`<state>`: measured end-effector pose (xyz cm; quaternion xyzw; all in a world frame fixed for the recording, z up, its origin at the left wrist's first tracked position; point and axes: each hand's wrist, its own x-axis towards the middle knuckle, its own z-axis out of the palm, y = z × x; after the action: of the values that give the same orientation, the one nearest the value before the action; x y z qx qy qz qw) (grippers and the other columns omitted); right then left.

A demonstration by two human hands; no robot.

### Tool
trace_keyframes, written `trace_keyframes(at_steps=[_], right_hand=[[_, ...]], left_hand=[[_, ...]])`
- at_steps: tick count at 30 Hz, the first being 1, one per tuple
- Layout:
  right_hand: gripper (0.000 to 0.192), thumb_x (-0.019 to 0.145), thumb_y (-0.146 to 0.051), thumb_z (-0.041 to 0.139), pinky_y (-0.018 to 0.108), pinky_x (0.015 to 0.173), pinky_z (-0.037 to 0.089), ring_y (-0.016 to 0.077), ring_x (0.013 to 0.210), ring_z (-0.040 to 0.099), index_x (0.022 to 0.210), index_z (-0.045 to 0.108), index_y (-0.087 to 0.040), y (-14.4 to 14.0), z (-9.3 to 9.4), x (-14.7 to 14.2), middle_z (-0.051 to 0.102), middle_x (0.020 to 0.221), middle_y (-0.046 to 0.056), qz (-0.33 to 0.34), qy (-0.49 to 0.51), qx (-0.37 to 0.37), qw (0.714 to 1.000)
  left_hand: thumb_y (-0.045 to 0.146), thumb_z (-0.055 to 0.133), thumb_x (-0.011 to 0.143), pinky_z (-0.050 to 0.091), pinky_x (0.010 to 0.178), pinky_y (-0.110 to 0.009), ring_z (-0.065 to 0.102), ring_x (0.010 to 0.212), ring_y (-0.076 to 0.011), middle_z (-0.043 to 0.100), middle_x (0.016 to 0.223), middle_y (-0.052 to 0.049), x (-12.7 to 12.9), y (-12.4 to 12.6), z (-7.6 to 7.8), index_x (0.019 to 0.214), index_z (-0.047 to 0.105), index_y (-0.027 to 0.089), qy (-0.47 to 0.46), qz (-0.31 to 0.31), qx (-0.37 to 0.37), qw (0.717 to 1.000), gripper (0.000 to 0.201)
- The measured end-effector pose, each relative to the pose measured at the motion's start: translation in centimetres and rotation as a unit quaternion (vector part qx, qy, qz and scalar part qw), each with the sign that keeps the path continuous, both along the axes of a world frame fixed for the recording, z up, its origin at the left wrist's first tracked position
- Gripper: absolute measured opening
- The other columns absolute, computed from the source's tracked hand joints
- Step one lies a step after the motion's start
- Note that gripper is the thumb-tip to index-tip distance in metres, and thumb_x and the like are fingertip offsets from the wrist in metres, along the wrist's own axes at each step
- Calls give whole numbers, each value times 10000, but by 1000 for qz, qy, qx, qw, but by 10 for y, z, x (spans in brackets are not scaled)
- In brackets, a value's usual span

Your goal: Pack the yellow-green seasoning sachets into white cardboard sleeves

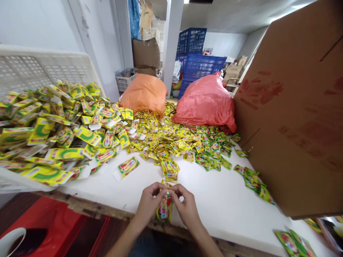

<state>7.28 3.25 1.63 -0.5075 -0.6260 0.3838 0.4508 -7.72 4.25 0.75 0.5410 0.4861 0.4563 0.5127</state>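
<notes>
Near the table's front edge, my left hand (150, 200) and my right hand (185, 202) pinch the top end of a small printed carton (165, 207) from both sides. Thumbs and fingertips meet there and hide its opening. A yellow sachet (165, 183) shows just beyond my fingertips; whether it is partly inside the carton I cannot tell. Further up lie a few more yellow sachets (170, 170), apart from my hands. One flattish yellow and green carton (128, 166) rests on the table to the left.
A white plastic crate (66, 63) spills many cartons (64, 154) at left. Behind are heaped yellow sachets (160, 134), green sachets (211, 157), an orange sack (146, 93) and a red sack (206, 101). A large cardboard box (292, 117) blocks the right side.
</notes>
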Motion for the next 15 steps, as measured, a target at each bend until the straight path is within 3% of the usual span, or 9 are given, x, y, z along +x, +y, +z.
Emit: trace_keyframes(at_steps=[6,9,11,12,13,15], right_hand=[[198,821,-357,544,284,712,483,192,778,608,840,626,-177,-11,-11,-13,666,817,53,11,37,-8,999],[237,837,-383,500,283,695,490,198,776,612,857,630,-186,-18,-3,4,668,819,60,6,12,-4,1000],[274,848,-409,454,286,683,489,204,769,611,822,638,-207,-29,13,47,670,800,64,-6,-61,-16,998],[282,840,-426,451,288,665,489,206,741,613,796,642,-223,-37,24,78,672,769,61,-10,-117,-35,992],[268,816,-438,479,289,637,489,204,686,613,733,640,-240,-45,35,110,666,704,54,5,-179,-70,981],[230,703,-474,597,283,523,475,204,560,604,599,639,-273,-60,55,170,647,588,46,18,-299,-137,944]], left_hand=[[343,593,766,472,796,-302,623,857,-210,693,880,-74,-4,-11,-3,826,687,146,-12,-37,5,999,226],[351,537,804,463,823,-305,603,925,-206,670,996,-76,-15,-10,0,975,658,175,49,-68,20,996,273],[365,512,813,450,846,-326,572,982,-214,625,1093,-84,-35,0,1,1114,573,189,136,-24,46,989,355],[379,507,808,438,861,-349,554,1006,-226,601,1124,-98,-50,7,0,1161,525,180,196,27,61,978,405],[391,494,806,412,890,-380,519,1053,-248,569,1156,-117,-66,16,-2,1168,504,164,263,102,79,956,427],[432,494,783,346,932,-465,431,1138,-316,506,1206,-170,-98,34,-7,1201,455,128,408,214,84,883,518]])
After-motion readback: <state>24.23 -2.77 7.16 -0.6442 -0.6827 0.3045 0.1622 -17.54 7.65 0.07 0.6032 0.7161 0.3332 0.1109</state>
